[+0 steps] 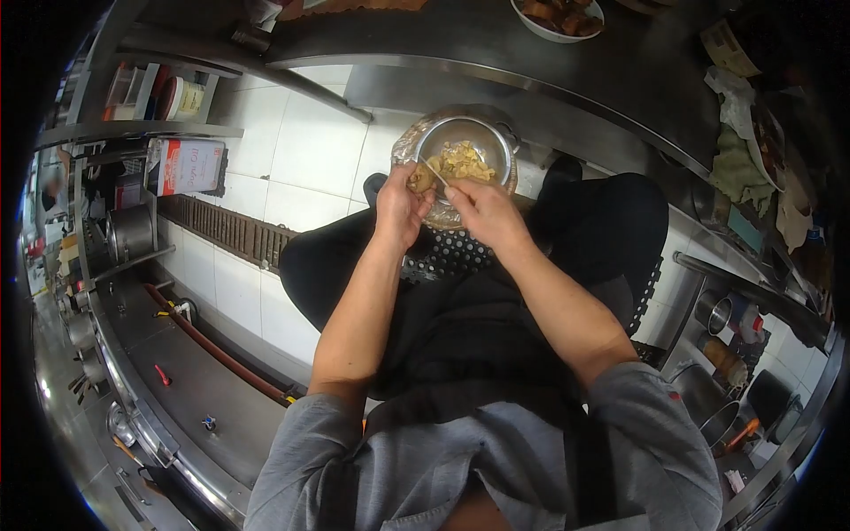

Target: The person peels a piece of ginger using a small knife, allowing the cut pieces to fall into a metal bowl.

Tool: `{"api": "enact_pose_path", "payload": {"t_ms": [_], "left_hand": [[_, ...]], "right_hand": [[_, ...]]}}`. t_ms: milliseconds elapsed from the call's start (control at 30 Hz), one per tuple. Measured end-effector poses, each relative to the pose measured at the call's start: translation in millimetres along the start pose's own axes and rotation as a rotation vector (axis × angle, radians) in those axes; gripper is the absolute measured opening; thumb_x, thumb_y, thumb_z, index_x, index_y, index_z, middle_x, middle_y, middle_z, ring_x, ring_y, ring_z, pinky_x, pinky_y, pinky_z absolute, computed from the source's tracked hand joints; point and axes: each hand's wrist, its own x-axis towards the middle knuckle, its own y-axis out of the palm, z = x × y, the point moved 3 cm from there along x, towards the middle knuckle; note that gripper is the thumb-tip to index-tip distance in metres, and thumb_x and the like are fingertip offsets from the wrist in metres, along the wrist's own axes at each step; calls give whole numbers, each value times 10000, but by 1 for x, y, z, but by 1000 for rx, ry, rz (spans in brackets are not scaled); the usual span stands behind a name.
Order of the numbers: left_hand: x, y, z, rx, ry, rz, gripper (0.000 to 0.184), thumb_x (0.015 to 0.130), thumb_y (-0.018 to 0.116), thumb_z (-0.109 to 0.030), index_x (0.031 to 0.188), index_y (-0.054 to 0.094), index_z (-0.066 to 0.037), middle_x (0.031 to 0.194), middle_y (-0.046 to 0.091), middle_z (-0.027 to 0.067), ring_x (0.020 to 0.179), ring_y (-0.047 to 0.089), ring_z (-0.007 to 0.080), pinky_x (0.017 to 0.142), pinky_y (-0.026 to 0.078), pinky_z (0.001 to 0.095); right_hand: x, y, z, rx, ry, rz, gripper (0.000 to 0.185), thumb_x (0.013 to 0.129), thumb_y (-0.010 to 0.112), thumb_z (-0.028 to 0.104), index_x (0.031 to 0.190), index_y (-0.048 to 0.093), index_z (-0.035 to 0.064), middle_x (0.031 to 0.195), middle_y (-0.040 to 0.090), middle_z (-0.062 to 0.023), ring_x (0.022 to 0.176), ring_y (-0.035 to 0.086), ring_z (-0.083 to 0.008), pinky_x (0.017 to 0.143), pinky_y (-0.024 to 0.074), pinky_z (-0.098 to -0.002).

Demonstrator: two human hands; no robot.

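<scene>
My left hand (403, 212) is closed around a small brownish, rounded piece of food (421, 179); its exact kind is unclear. In my right hand (482, 208) is a thin, pale, narrow tool (436, 171), its tip close to that piece; I cannot tell whether it is a knife. Both hands are over the near side of a round metal bowl (506, 157). Yellowish, irregular pieces (465, 159) lie inside the bowl. Beneath and around the bowl is something wrapped in clear, crinkled plastic (409, 142).
A steel counter (425, 40) runs beyond the bowl, carrying a white bowl (558, 35) of brown food. To the left are a floor drain grate (230, 232), a red and white tin (190, 166) and a steel worktop (190, 372). Pots (713, 310) stand at right.
</scene>
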Motion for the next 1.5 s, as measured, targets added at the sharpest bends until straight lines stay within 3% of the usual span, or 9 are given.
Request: {"api": "enact_pose_path", "payload": {"t_ms": [367,467,633,867,900,1033,1100,1333,1500], "left_hand": [[-8,3,-2,138,23,81,195,947,515,-244,980,513,-52,762,571,74,526,475,114,430,313,219],[-11,7,-3,193,74,3,201,932,547,-246,987,526,-54,764,563,53,527,468,98,428,303,211],[-4,2,-6,313,119,7,192,904,579,-226,973,552,-49,759,555,31,529,457,84,437,299,200],[0,-4,-2,237,49,52,199,904,536,-216,953,563,-25,763,581,63,564,496,120,443,319,224],[0,-4,-2,88,-2,97,218,912,524,-229,960,561,-20,782,589,75,587,518,139,447,325,228],[-4,-3,-5,-65,-40,72,237,918,518,-245,981,556,-19,817,602,91,642,552,174,473,349,236],[-9,0,-8,-128,-78,121,229,920,535,-257,1006,556,-46,856,610,93,662,561,189,494,363,244],[-11,3,-6,-89,-75,207,219,913,557,-279,1015,564,-86,916,610,80,695,563,183,511,372,238],[-5,-4,-3,-174,-70,228,234,909,517,-267,999,552,-54,868,601,127,588,528,174,429,327,228]], "right_hand": [[3,6,-3,-220,-148,-69,371,918,592,211,1246,600,38,1103,649,-235,1017,621,-398,890,488,-436],[9,2,-3,-189,-124,-26,365,923,586,211,1248,610,47,1077,664,-224,1016,635,-373,887,492,-411],[14,-2,-10,20,290,109,348,938,558,255,1250,625,117,1118,658,-205,1074,620,-336,932,470,-381],[16,-3,-22,-74,182,77,355,938,555,307,1241,634,140,1113,656,-207,1101,606,-340,954,453,-386],[16,-2,-24,-107,232,85,340,947,547,302,1235,645,150,998,694,-181,892,684,-299,802,525,-379],[10,-4,-28,130,484,171,357,964,530,272,1297,600,162,837,685,-116,604,657,-197,565,528,-335],[6,-6,-18,228,370,29,386,993,490,228,1368,519,143,784,635,-47,450,540,-95,376,422,-230],[2,-10,-8,373,350,64,401,993,485,215,1379,495,109,843,657,-81,473,578,-127,403,451,-258],[-2,-7,-4,505,337,139,325,992,474,210,1157,585,-47,803,643,-90,459,583,-138,367,425,-248]]}}
